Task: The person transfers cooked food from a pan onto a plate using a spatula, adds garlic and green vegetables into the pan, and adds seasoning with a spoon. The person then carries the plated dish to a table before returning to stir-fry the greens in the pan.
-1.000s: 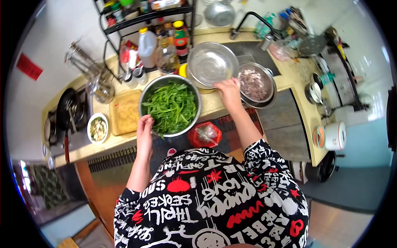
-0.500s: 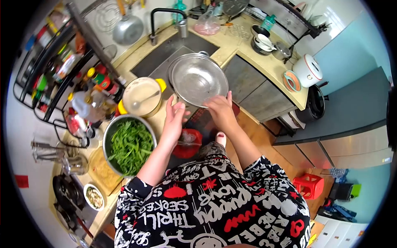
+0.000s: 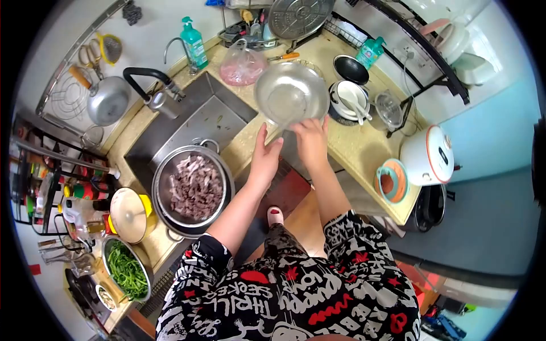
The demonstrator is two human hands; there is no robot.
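My right hand (image 3: 312,142) grips the near rim of a shiny metal colander (image 3: 291,95), slightly blurred, over the counter corner. My left hand (image 3: 265,161) is just left of that rim, its fingers stretched out and apart; whether a fingertip touches the metal I cannot tell. Further left, a metal pot with loop handles (image 3: 230,190) stands at the sink's near edge. Chopped dark and pale meat (image 3: 195,186) lies in the metal bowl on top of it.
A sink (image 3: 224,116) with a black tap (image 3: 142,74) is at the back left. Leafy greens (image 3: 126,270) fill a bowl beside a yellow-handled pot (image 3: 129,216). A bag of pink contents (image 3: 243,67), a small black pan (image 3: 351,69), stacked bowls (image 3: 348,99) and a rice cooker (image 3: 429,154) line the counter.
The colander has moved from over the pot by the sink to the right, above the counter corner. The meat now shows. The view has shifted toward the sink and counter.
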